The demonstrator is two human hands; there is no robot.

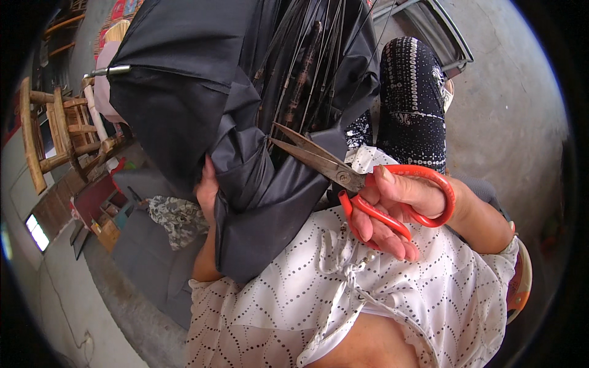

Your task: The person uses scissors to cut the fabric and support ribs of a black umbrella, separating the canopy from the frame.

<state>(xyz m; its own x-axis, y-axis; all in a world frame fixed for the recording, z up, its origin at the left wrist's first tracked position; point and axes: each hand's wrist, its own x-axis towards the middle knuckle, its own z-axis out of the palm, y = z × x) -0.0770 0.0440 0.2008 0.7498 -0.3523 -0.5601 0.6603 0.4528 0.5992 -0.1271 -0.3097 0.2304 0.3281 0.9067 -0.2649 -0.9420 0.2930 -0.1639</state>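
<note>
A black umbrella (178, 67) lies across my lap with its canopy bunched up. Its thin metal ribs and rusty shaft (302, 80) show on the inner side. My left hand (208, 190) grips the canopy from the left edge, most of its fingers hidden behind the folds. Red-handled scissors (334, 168) are in my right hand (402, 199), with thumb and fingers through the loops. The blades stand slightly apart, their tips at a gathered point of the cloth beside the ribs.
Wooden chairs (64, 132) stand at the far left. Patterned cloth (178, 218) lies on a grey surface (144, 257) beyond my left arm. At the upper right, a metal-framed seat (423, 27) rests on the concrete floor (503, 116).
</note>
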